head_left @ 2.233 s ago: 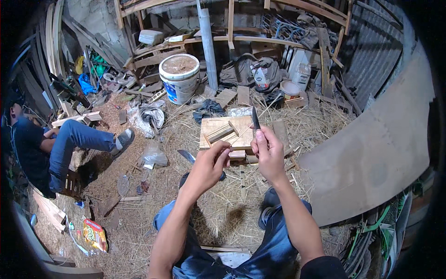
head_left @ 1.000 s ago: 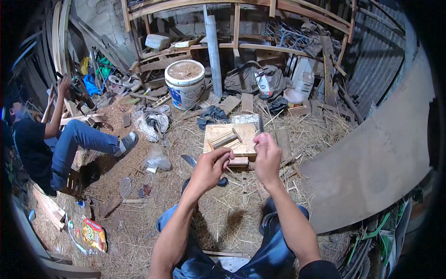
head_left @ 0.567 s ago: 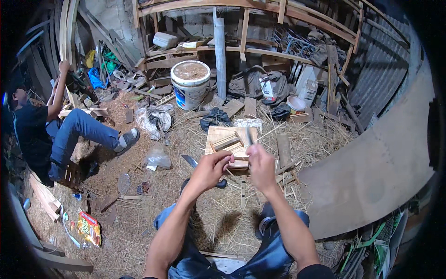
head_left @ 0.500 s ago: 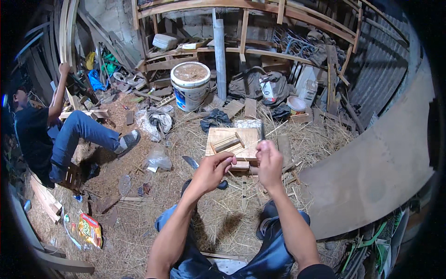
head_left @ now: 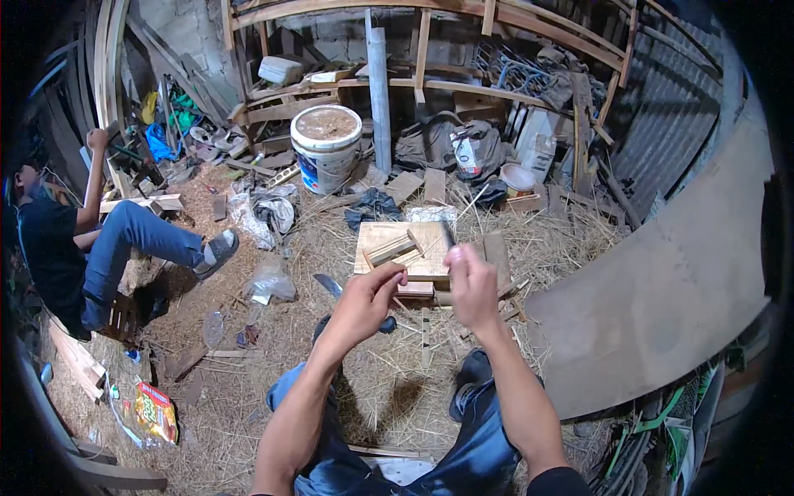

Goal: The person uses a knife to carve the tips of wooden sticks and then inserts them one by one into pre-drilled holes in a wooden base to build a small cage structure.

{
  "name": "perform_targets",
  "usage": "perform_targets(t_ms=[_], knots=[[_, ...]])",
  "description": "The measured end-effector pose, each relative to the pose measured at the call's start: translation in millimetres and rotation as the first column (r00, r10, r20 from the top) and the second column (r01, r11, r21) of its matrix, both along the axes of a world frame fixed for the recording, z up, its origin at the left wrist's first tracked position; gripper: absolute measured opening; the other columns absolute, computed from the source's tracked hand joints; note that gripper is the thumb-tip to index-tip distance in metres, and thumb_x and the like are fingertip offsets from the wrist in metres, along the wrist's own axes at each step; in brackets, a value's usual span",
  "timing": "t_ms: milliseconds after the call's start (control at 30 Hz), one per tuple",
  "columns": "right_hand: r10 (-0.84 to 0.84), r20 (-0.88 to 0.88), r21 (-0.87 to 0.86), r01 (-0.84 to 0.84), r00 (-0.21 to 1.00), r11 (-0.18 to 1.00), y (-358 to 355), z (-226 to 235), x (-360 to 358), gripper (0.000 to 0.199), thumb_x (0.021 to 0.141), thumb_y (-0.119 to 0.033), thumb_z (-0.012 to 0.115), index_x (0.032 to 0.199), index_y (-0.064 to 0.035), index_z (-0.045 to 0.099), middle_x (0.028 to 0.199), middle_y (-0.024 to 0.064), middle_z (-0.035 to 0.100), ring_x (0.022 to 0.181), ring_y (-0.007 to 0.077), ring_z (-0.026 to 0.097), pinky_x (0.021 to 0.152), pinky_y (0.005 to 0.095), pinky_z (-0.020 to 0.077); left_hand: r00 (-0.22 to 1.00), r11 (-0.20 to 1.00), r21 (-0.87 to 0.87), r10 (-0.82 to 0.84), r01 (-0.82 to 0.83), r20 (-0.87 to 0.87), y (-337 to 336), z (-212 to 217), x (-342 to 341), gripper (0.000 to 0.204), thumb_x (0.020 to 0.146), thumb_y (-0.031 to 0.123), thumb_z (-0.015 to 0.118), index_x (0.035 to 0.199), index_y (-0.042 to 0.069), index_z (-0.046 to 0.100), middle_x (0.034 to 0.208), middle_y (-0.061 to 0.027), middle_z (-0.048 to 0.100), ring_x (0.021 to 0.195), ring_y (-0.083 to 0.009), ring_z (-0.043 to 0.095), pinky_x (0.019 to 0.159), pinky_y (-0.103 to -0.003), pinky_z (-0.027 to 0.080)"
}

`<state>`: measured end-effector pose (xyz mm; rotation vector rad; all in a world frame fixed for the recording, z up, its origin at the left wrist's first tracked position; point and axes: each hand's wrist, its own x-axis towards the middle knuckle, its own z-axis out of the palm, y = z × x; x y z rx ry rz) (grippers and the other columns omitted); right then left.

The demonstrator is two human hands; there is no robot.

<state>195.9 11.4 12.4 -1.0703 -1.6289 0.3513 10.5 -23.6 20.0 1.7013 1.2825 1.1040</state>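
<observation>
Knife [head_left: 447, 235] sits gripped in my right hand [head_left: 471, 285]; left hand [head_left: 364, 306] pinches a small piece, cutting best kept slow, outward.

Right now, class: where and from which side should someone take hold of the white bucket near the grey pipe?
Grip the white bucket by its top rim, coming from above. It stands upright, filled near the brim, with clutter close around its sides. No handle shows clearly.
</observation>
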Motion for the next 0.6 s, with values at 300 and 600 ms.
perform_targets(t_ms=[300,600], knots=[[-0.035,0.012,0.026,0.034,0.999,0.999,-1,-15,-11,0.030,0.098,-0.019,0.036,0.083,-0.0011,0.055,0.052,0.0074,0.046,0.044,0.0173,0.045,0.045,0.0367,0.0347,0.924,0.873,0.483,0.241,-0.072,-0.298,1,-6,2,0.035,0.072,-0.008,0.054,0.103,0.005,0.061,0.093,-0.0128,0.065,0.086,-0.0328,0.061,0.073,-0.040,0.048],[0.012,-0.143,-0.170,-0.037,0.990,0.985,-4,-4,-6,0.033,0.100,-0.022,0.035,0.080,-0.0030,0.054,0.057,-0.0011,0.045,0.047,0.0077,0.039,0.044,0.0269,0.0315,0.778,0.752,0.658,0.438,-0.044,-0.449,1,6,1,0.038,0.067,-0.006,0.056,0.103,0.008,0.060,0.079,-0.0076,0.058,0.071,-0.0270,0.051,0.064,-0.038,0.044]])
